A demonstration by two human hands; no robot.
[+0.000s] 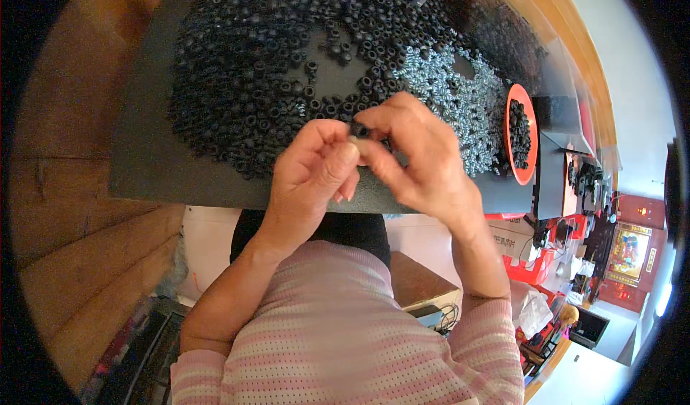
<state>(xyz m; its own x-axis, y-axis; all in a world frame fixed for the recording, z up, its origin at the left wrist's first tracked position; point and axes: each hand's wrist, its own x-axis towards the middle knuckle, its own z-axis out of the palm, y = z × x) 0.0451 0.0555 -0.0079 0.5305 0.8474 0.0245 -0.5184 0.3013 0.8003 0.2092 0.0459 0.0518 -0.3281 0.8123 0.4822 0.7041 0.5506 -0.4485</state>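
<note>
My two hands meet in front of the table's near edge, fingertips almost touching. The thumb and forefinger of my right hand [424, 153] pinch a small black round cap [359, 130]. Against it, my left hand [313, 164] is closed with thumb and forefinger pressed together; whatever lies between them is hidden. Beyond my hands, a wide spread of similar hollow black caps [244, 81] covers the dark tabletop [144, 153]. To the right of them lies a heap of small shiny silvery metal pieces [467, 110], perhaps screws or springs.
An orange-red oval bowl [530, 162] with black pieces in it stands at the table's right edge. Clear plastic sheeting [568, 67] hangs along the far right side. Below are a brown wooden box [424, 279] and red crates [528, 267]. Wooden boards [79, 211] stand on the left.
</note>
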